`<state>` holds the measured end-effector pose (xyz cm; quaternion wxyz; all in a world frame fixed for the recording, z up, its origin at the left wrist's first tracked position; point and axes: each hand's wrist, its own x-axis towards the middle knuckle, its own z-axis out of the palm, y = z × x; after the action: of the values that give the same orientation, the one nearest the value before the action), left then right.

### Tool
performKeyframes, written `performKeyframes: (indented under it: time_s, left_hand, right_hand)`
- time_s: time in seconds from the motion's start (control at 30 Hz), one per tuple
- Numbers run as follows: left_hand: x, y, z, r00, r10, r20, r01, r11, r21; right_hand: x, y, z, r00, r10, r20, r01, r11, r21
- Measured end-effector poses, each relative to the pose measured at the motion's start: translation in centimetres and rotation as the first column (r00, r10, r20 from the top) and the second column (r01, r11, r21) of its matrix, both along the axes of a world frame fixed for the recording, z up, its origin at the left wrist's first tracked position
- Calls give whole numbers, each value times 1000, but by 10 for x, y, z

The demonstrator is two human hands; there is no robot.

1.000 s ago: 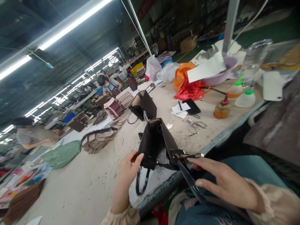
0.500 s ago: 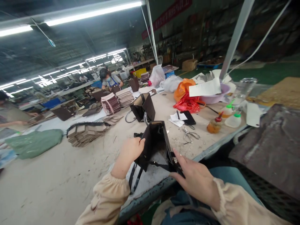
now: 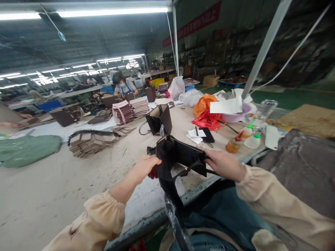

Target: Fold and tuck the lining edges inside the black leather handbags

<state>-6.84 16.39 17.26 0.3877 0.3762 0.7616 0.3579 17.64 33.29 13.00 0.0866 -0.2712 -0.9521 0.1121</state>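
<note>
A black, open-topped handbag (image 3: 180, 150) is held between my two hands over the near edge of the table. My left hand (image 3: 145, 169) grips its left side, thumb on top, fingers partly hidden beneath. My right hand (image 3: 225, 164) is closed on its right end, with the fingertips behind the panel. The bag looks flexed, its inside turned toward me. A plastic-wrapped strap (image 3: 174, 216) hangs from it down over my lap. Just beyond stands a second dark handbag (image 3: 159, 118), upright, with a looped handle at its left.
Left on the table (image 3: 86, 188) lie a stack of brown pieces (image 3: 91, 143) and a green plastic bag (image 3: 31, 148). To the right are a black phone (image 3: 208, 135), glue bottles (image 3: 233, 143), a red plastic bag (image 3: 206, 120) and a purple basin (image 3: 237, 116). A co-worker (image 3: 124, 87) sits farther back.
The bag has been turned and spread, its right side lifted away from the table edge. My right hand has risen with it. The wrapped strap now hangs toward my lap, and scissors have become hidden.
</note>
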Motion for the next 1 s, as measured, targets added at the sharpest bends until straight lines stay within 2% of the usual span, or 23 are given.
performKeyframes:
  time_s: [0.13, 0.27, 0.33, 0.37, 0.47, 0.5, 0.53, 0.57, 0.6, 0.63, 0.7, 0.77, 0.83, 0.9, 1.0]
  left_hand:
    - [24, -8, -5, 958, 183, 222, -188, 982, 1]
    - [60, -21, -15, 908, 210, 362, -226, 974, 0]
    - [80, -30, -19, 890, 182, 419, -181, 983, -41]
    - [88, -35, -20, 882, 142, 450, -123, 990, -71]
    - [102, -44, -14, 889, -58, 453, 124, 985, -117]
    - [102, -45, -10, 919, -147, 365, 191, 977, -89]
    - [99, -45, -4, 952, -230, 204, 243, 969, -40]
    - [94, -44, 2, 959, -283, -20, 283, 959, 24]
    - [88, -41, 8, 919, -287, -270, 321, 943, 89]
    - [80, -38, 14, 838, -244, -489, 352, 925, 142]
    - [62, -30, 21, 658, -103, -746, 349, 920, 181]
    - [47, -21, 22, 524, -45, -851, 289, 949, 128]
    - [37, -12, 16, 430, -102, -897, 242, 970, 6]
    - [33, -6, 8, 372, -189, -909, 223, 969, -110]
    - [31, 1, 0, 328, -232, -916, 168, 968, -185]
  right_hand:
    - [-19, 27, 10, 990, 131, -57, -132, 991, -23]
    - [-29, 40, 3, 977, 181, -114, -187, 981, -52]
    - [-28, 40, -5, 961, 247, -125, -259, 961, -99]
    - [-27, 39, -10, 951, 284, -126, -299, 946, -127]
    - [-23, 34, -23, 937, 330, -119, -346, 922, -171]
    - [-22, 31, -26, 941, 318, -113, -333, 928, -165]
    - [-21, 29, -28, 948, 300, -111, -314, 938, -149]
    - [-21, 27, -29, 953, 280, -114, -294, 947, -128]
    - [-21, 25, -30, 957, 264, -122, -277, 955, -108]
    - [-20, 23, -31, 958, 254, -134, -268, 959, -96]
    - [-19, 20, -32, 954, 246, -171, -263, 961, -85]
    - [-17, 19, -36, 951, 229, -206, -251, 964, -87]
    - [-15, 19, -40, 955, 193, -226, -218, 972, -90]
    - [-14, 18, -44, 960, 163, -229, -189, 977, -96]
    - [-13, 15, -45, 957, 147, -249, -178, 978, -106]
